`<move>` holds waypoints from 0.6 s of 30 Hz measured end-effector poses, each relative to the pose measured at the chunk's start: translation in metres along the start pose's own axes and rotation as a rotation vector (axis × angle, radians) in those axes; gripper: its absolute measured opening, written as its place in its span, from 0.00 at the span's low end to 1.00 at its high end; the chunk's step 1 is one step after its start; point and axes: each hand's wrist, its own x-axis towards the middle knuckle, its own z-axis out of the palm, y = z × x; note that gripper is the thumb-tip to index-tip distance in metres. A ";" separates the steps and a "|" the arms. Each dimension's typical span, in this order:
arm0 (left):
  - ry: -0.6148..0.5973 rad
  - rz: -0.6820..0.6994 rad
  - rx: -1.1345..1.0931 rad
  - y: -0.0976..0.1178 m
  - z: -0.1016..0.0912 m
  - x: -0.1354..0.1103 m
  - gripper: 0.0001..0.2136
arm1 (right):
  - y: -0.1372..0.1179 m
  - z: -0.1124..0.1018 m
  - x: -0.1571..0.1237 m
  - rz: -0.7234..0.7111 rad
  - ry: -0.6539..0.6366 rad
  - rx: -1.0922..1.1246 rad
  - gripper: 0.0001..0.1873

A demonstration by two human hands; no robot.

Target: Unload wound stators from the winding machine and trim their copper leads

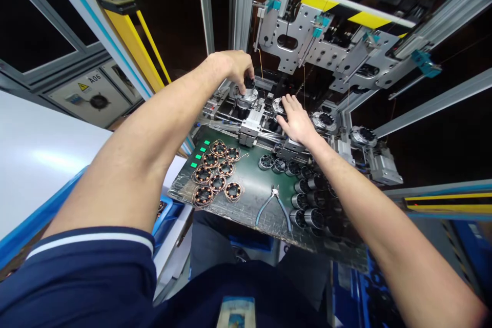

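Note:
At the leftmost holder of the winding machine, my left hand (239, 67) has its thumb and fingers closed around a dark stator core (249, 83); part of the core is behind the fingers. My right hand (296, 117) lies with fingers stretched out beside the second holder (277, 106), covering some of it. Its thumb is apart from the fingers, and no held thing shows. Farther right, the third holder (324, 121) and the fourth holder (363, 136) each bear a black-topped core. Thin copper wires hang from the machine head (307, 36) above the holders.
Several copper-wound stators (217, 183) lie on the left of the green table (249, 184). Blue-handled cutting pliers (274, 205) rest open near its front edge. Several unwound cores (299, 201) stand at the right, under my right forearm. Yellow guards (132, 43) flank the machine.

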 end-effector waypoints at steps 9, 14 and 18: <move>0.019 0.021 -0.007 0.005 0.007 -0.014 0.41 | -0.003 0.003 -0.001 0.019 0.111 0.101 0.45; 0.016 -0.050 -0.097 0.028 -0.001 -0.031 0.32 | -0.006 0.001 -0.002 0.018 0.141 0.108 0.43; 0.042 -0.220 -0.190 0.045 -0.007 -0.012 0.23 | -0.006 0.001 -0.003 0.015 0.157 0.103 0.42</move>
